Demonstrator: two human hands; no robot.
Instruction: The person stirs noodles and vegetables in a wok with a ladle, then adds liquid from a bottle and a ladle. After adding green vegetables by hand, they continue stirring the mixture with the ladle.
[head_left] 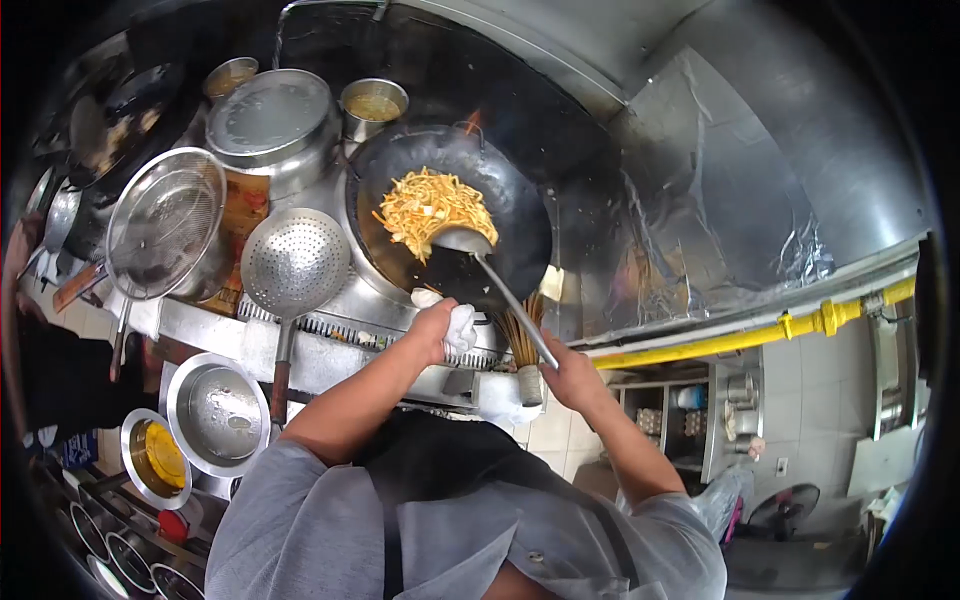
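Note:
A black wok (520, 190) stands on the stove with yellow-brown noodles (435, 205) in it. My left hand (438, 328) is closed round a white cloth (461, 330) at the wok's near edge; the wok's handle is hidden there. My right hand (570, 375) grips the end of a metal ladle (515, 305), whose bowl rests against the near side of the noodles. Just left of my right hand, a bamboo brush (526, 350) stands upright at the stove's front edge.
Left of the wok are a perforated skimmer (295, 262), a mesh strainer (165, 222) and a lidded pot (268, 115). Metal bowls (218, 415) sit at the lower left. A yellow pipe (700, 345) runs along the right. At the far left, another person's arm (20, 250) shows.

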